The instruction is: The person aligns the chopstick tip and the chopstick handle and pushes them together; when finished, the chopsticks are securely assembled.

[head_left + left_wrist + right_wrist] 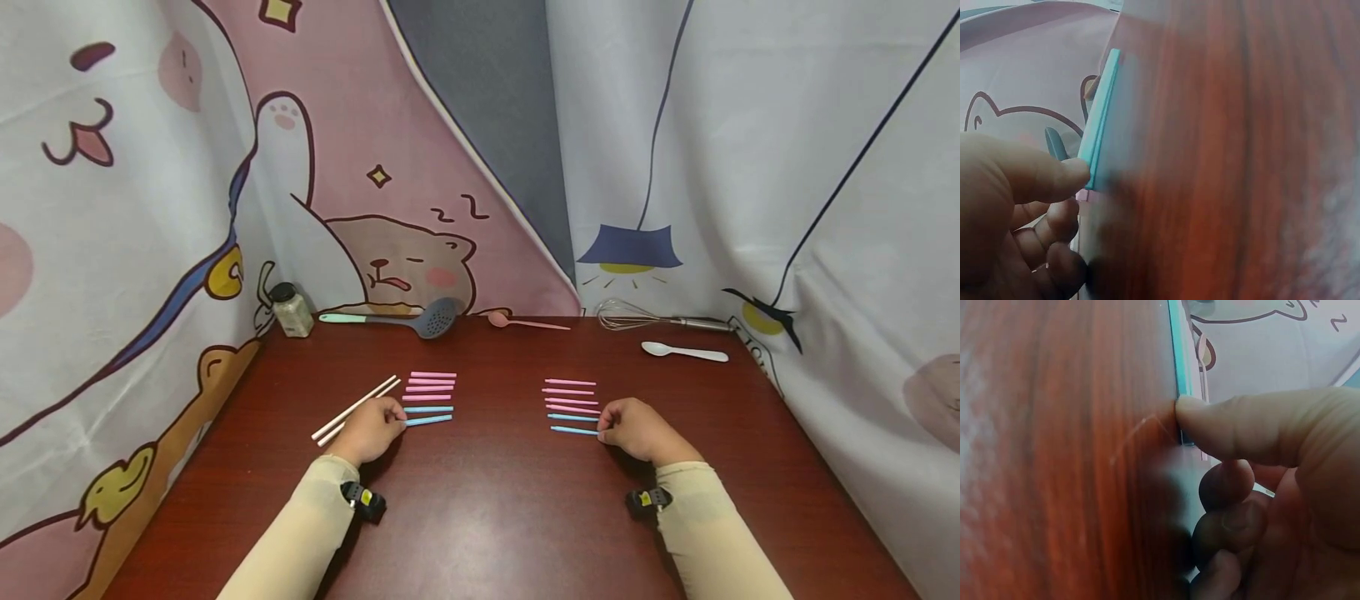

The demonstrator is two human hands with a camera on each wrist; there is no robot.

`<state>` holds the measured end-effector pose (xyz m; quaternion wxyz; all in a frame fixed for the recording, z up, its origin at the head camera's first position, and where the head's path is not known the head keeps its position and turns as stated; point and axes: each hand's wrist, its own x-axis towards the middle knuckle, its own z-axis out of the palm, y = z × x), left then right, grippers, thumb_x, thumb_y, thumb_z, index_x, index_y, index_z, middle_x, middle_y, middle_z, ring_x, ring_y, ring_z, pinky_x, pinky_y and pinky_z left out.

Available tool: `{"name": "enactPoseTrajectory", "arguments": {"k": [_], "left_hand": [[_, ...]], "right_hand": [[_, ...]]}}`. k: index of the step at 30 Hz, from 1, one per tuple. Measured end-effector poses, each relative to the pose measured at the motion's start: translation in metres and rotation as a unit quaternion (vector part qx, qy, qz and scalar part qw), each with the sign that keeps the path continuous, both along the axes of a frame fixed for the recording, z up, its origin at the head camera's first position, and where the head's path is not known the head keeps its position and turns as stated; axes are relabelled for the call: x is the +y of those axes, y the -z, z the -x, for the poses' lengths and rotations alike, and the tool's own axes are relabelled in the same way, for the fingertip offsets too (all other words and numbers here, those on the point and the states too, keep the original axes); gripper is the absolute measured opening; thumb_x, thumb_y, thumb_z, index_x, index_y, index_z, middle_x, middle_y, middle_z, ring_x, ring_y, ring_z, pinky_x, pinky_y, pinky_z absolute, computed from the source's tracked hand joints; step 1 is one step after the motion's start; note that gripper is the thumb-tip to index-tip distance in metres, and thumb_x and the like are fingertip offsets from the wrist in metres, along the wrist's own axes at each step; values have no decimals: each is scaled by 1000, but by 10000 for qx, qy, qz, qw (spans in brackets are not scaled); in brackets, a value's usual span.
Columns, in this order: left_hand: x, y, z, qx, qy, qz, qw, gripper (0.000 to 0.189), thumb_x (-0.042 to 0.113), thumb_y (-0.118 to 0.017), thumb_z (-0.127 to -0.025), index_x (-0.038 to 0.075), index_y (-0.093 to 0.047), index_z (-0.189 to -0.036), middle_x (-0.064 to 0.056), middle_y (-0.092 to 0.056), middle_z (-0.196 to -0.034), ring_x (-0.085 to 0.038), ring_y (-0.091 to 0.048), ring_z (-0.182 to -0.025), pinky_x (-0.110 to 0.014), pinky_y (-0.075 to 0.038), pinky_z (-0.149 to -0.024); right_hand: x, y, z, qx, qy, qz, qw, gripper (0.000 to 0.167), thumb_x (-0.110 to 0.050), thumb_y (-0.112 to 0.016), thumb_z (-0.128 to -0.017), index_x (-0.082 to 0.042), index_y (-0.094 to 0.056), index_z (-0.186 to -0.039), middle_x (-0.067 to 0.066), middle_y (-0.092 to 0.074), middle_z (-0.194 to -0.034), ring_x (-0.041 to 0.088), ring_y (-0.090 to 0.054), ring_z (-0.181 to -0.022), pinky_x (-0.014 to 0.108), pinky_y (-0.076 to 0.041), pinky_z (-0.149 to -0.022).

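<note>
Thumb and fingers of my left hand [369,430] pinch the outer end of the nearest blue stick [429,421] in the left row. Up close in the left wrist view, this slim flat blue stick [1102,119] has a groove along its length. Across the table, my right hand [636,427] pinches the outer end of the nearest blue stick [573,430] in the right row. The thumb [1210,419] covers that end in the right wrist view. Beyond each lies a second blue stick [428,409], followed by several pink sticks [430,388], roughly parallel.
Two pale chopsticks [356,410] lie beside the left hand, partly behind it. Along the back edge are a jar [291,311], a slotted ladle [435,318], a pink spoon [525,322] and a whisk [652,318]. A white spoon [684,352] lies back right. Printed curtains enclose the table.
</note>
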<state>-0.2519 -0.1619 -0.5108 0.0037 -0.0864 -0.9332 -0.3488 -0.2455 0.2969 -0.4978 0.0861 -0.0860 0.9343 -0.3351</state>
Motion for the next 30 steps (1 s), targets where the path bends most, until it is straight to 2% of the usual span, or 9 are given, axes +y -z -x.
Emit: {"name": "enactPoseTrajectory", "arguments": {"k": [3,6,11,17,19,23,25,30], "left_hand": [[0,-1,-1,35,-2,-233,9997,11,4,-74,-91,10,-68,-85,1,-58,-75,-13,-52,-71,-30,-44,-68],[3,-4,-3,-4,98,-677,9977,8,4,-73,-92,9,-68,-89,0,-61,-81,-13,-54,-76,-31,-46,-73],[15,-17,-9,105,412,-1474,9882,5,3,-73,-93,7,-69,-94,-1,-65,-87,-15,-57,-84,-32,-48,-80],[34,-34,-18,481,810,-2114,9729,6,0,-72,-91,3,-69,-95,-1,-67,-85,-12,-58,-79,-27,-49,-75],[41,-39,-21,587,943,-2383,9648,6,-1,-71,-91,1,-68,-95,-2,-67,-84,-10,-59,-78,-25,-49,-73],[54,-50,-27,742,1144,-3005,9440,7,-4,-71,-91,-3,-67,-95,-7,-69,-85,-8,-60,-76,-23,-48,-69],[59,-54,-31,776,1189,-3207,9365,6,-5,-71,-91,-3,-67,-96,-7,-69,-85,-7,-60,-76,-23,-49,-68],[63,-60,-40,832,1192,-3368,9303,7,-7,-69,-91,-1,-66,-94,0,-67,-83,-6,-60,-73,-21,-48,-65]], "right_hand": [[0,0,0,-36,-10,-80,10000,14,-1,-75,-87,-9,-66,-79,-3,-55,-66,16,-50,-65,32,-40,-60],[-1,-4,-1,-35,-29,-156,9999,14,-2,-73,-91,-10,-66,-82,-2,-55,-67,16,-50,-65,32,-41,-60],[-8,-25,-8,261,-130,-60,9996,11,-5,-70,-97,-10,-64,-89,1,-56,-74,18,-51,-68,33,-43,-61],[-22,-55,-24,732,-323,310,9963,11,-5,-67,-99,-12,-62,-92,0,-57,-79,15,-53,-72,28,-45,-62],[-27,-64,-30,865,-414,501,9941,13,-5,-68,-99,-14,-62,-93,-2,-56,-79,13,-52,-71,28,-45,-61],[-36,-78,-42,1152,-628,811,9880,14,-6,-69,-100,-16,-62,-94,-5,-53,-76,9,-50,-68,27,-44,-58],[-40,-84,-48,1230,-694,903,9859,14,-6,-69,-100,-17,-62,-95,-6,-51,-76,8,-49,-68,26,-43,-58],[-48,-93,-57,1389,-736,1079,9817,16,-4,-69,-100,-17,-62,-95,-6,-52,-76,7,-49,-68,26,-42,-57]]}}
